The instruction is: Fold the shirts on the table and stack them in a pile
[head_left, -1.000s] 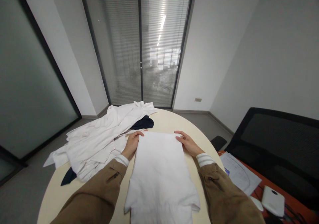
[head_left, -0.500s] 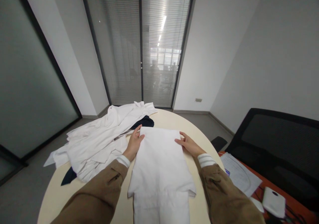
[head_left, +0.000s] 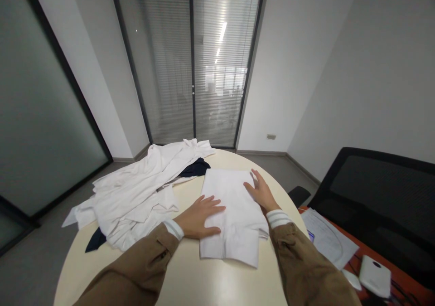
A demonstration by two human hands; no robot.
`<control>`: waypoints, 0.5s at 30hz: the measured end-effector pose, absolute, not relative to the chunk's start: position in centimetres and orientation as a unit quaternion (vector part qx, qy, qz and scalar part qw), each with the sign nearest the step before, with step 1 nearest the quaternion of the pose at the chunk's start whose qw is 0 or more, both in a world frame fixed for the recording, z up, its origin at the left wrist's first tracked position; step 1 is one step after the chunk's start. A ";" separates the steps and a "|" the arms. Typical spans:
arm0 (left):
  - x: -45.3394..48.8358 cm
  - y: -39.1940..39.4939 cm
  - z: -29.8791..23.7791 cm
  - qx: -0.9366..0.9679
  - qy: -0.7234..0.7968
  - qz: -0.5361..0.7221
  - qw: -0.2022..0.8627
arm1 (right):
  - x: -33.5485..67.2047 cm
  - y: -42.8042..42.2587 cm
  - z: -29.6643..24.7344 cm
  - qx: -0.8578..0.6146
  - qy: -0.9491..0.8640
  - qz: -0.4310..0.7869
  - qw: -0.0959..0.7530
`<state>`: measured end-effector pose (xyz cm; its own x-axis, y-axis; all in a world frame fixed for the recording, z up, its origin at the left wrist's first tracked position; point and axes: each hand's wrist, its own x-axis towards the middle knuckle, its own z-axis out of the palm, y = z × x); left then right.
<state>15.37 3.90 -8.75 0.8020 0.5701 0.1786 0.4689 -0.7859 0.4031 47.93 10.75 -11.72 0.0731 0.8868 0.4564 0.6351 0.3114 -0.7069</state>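
Note:
A white garment, folded into a narrow panel, lies flat on the round cream table in front of me. My left hand rests on its left side with the fingers spread over the cloth. At the upper right edge of the garment, my right hand touches the fabric with thumb and fingers apart. A short folded flap sticks out on the right, below my right hand. What kind of garment it is I cannot tell for sure.
A loose heap of white clothes covers the table's left side, with dark navy cloth under it. To the right stand a black mesh chair and a red surface with papers and a white device. Glass doors lie beyond.
The garment has slid away from me and to the right, so its near end now shows on the table. My left hand has let go of its far corner and moved nearer, flat on the cloth.

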 end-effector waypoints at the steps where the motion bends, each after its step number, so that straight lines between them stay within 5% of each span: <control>1: 15.4 3.8 -8.9 0.940 0.281 0.130 0.144 | 48.0 10.4 -11.5 -0.578 -0.678 0.102 0.442; 7: 15.7 4.6 -9.8 0.919 0.356 0.168 0.023 | 47.6 8.5 -11.4 -0.570 -0.752 0.204 0.259; 10: 15.4 5.0 -10.0 0.902 0.385 0.193 0.020 | 47.6 8.7 -11.9 -0.601 -0.760 0.149 0.199; 15: 14.4 5.0 -10.7 0.905 0.355 0.219 0.081 | 47.3 8.5 -10.5 -0.586 -0.762 0.034 0.273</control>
